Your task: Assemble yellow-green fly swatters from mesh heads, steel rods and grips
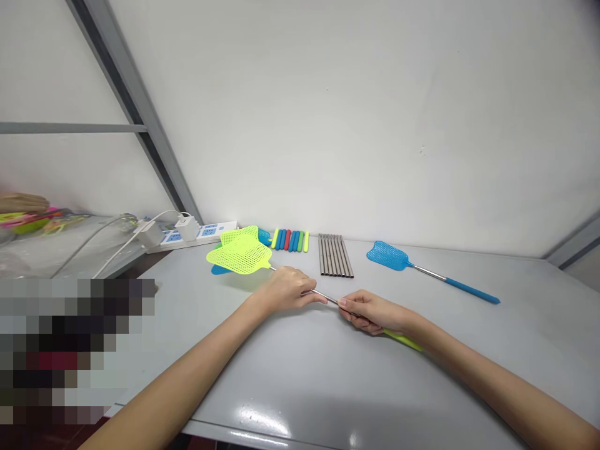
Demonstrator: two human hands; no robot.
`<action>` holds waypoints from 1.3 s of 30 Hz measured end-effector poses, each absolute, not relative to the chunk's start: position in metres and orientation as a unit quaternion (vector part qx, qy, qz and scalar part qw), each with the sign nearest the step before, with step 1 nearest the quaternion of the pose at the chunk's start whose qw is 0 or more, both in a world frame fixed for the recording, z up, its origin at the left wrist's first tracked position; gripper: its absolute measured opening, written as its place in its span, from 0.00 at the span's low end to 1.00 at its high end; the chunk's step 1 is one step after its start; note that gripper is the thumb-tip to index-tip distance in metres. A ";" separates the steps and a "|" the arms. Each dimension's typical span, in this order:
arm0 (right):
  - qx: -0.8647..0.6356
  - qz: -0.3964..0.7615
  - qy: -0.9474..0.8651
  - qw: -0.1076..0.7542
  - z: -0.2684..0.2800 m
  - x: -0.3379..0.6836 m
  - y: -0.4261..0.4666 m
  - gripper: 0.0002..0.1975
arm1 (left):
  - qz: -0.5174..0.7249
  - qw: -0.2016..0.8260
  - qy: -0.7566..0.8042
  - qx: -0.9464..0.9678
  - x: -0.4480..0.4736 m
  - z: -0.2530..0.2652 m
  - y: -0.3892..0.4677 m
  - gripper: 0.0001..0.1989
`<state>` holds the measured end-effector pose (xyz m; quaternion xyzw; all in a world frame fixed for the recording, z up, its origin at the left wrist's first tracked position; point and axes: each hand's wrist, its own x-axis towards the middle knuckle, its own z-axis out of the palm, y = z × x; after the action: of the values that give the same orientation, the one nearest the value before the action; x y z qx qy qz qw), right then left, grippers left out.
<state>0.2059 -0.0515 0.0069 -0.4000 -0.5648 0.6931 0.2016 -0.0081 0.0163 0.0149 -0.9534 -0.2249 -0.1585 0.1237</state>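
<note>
A yellow-green fly swatter [242,254] with a thin metal rod is held across the table in both hands. My left hand [291,289] is closed round the rod close to the mesh head. Further down the rod, my right hand [364,311] grips it, with the yellow-green handle [402,339] showing below the palm. Under the held swatter's head lie other swatter heads, among them a blue one [220,270], partly covered. To the right a blue fly swatter [388,256] with a metal rod and blue handle lies on the table.
Several coloured handles [287,240] lie in a row near the wall, beside a row of metal tubes [334,256]. A white power strip [206,232] with plugged-in chargers stands at the back left. Another person's hand [22,202] rests over colourful items at far left.
</note>
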 end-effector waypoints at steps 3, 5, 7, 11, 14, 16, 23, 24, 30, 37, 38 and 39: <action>-0.398 0.694 -0.566 0.198 0.007 0.207 -0.051 0.19 | -0.164 0.120 -0.224 -0.953 -0.009 0.015 0.015 0.25; -0.394 0.697 -0.566 0.197 0.007 0.208 -0.052 0.19 | -0.171 0.117 -0.223 -0.952 -0.009 0.014 0.013 0.25; -0.390 0.701 -0.564 0.195 0.008 0.208 -0.052 0.19 | -0.177 0.119 -0.223 -0.951 -0.009 0.015 0.013 0.25; -0.386 0.708 -0.558 0.196 0.009 0.207 -0.051 0.19 | -0.185 0.129 -0.219 -0.949 -0.010 0.016 0.014 0.25; -0.384 0.710 -0.556 0.199 0.009 0.207 -0.051 0.19 | -0.191 0.132 -0.219 -0.948 -0.011 0.018 0.014 0.26; -0.383 0.713 -0.554 0.196 0.009 0.208 -0.051 0.19 | -0.190 0.132 -0.222 -0.947 -0.011 0.018 0.013 0.25; -0.426 0.686 -0.567 0.165 0.006 0.211 -0.054 0.19 | -0.142 0.046 -0.288 -0.946 -0.007 0.011 -0.001 0.25; -0.431 0.682 -0.567 0.163 0.006 0.212 -0.054 0.19 | -0.137 0.036 -0.298 -0.944 -0.006 0.011 -0.004 0.25; -0.435 0.674 -0.574 0.162 0.006 0.212 -0.054 0.20 | -0.125 0.027 -0.293 -0.948 0.010 0.013 -0.024 0.19; -0.428 0.673 -0.584 0.156 0.005 0.211 -0.055 0.20 | -0.103 0.029 -0.277 -0.955 0.022 0.009 -0.038 0.10; -0.426 0.673 -0.584 0.158 0.005 0.211 -0.055 0.20 | -0.107 0.030 -0.275 -0.955 0.022 0.008 -0.038 0.10; -0.423 0.674 -0.585 0.159 0.005 0.212 -0.055 0.20 | -0.109 0.030 -0.272 -0.956 0.022 0.008 -0.038 0.10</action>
<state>0.2117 -0.0553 0.0051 -0.4225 -0.5850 0.6738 0.1591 0.0218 -0.0375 0.0082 -0.9555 -0.2722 -0.1091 0.0301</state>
